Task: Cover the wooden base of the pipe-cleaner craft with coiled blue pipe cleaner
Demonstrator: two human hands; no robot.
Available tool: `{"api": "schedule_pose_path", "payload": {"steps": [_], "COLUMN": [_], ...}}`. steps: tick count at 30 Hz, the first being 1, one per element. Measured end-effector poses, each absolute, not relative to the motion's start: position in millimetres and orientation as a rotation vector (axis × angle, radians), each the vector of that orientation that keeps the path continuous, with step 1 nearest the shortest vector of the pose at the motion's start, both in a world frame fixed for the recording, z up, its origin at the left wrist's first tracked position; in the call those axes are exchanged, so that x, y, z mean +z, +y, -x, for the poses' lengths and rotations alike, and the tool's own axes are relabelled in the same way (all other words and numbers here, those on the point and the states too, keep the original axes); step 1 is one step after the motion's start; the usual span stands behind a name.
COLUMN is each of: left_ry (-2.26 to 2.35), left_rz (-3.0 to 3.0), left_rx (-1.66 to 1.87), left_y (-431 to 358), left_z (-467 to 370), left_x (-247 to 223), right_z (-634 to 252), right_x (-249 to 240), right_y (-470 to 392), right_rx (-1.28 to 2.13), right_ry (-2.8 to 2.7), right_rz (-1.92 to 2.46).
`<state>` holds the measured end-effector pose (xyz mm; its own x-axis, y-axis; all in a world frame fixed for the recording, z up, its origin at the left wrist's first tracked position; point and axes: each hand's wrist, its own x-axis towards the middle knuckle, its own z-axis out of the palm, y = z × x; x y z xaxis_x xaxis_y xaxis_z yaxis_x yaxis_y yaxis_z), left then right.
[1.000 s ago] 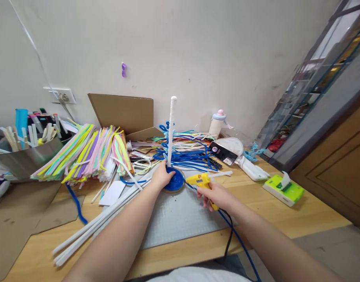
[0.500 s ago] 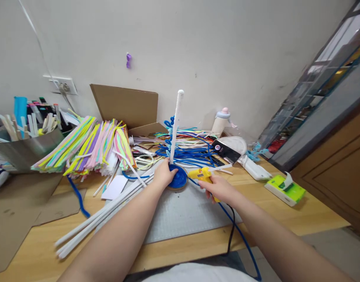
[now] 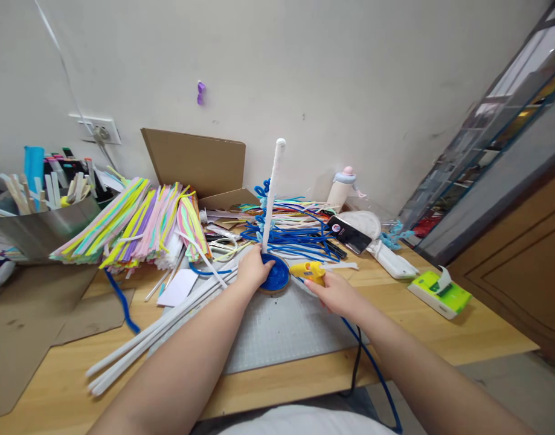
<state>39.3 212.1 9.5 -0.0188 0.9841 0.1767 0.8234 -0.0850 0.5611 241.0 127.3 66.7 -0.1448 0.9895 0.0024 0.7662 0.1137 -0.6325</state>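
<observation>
My left hand grips the left edge of a round base covered with coiled blue chenille stem. A white fuzzy post rises upright at the back of this base, with blue curled pieces beside it. In my right hand is a yellow glue gun, its nozzle pointing left at the right rim of the base. A white glue stick sticks out of its rear. One long blue stem runs from near the nozzle, past my right hand, and off the table's front edge.
Under the base lies a grey cutting mat. Pastel stem bundles and white stems lie left. Blue stems, a phone, a bottle and a green tissue pack are behind and right. A black cord hangs in front.
My right hand has turned the glue gun so that its body lies more level and its rear glue stick sits lower. My left hand and the base keep their places.
</observation>
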Motion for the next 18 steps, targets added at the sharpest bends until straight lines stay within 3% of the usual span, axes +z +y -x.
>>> {"api": "schedule_pose_path", "payload": {"steps": [8,18], "left_ry": [1.911,1.920], "left_rz": [-1.974,-1.974], "left_rx": [0.770,0.762], "left_y": [213.6,212.2], "left_z": [-38.9,-38.8], "left_x": [6.1,7.3], "right_z": [-244.8,-248.3], "right_x": [59.5,59.2], "right_y": [129.0,119.8], "right_rx": [0.595,0.783], "right_ry": [-2.061,-1.945], "right_rz": [1.732,1.847]}}
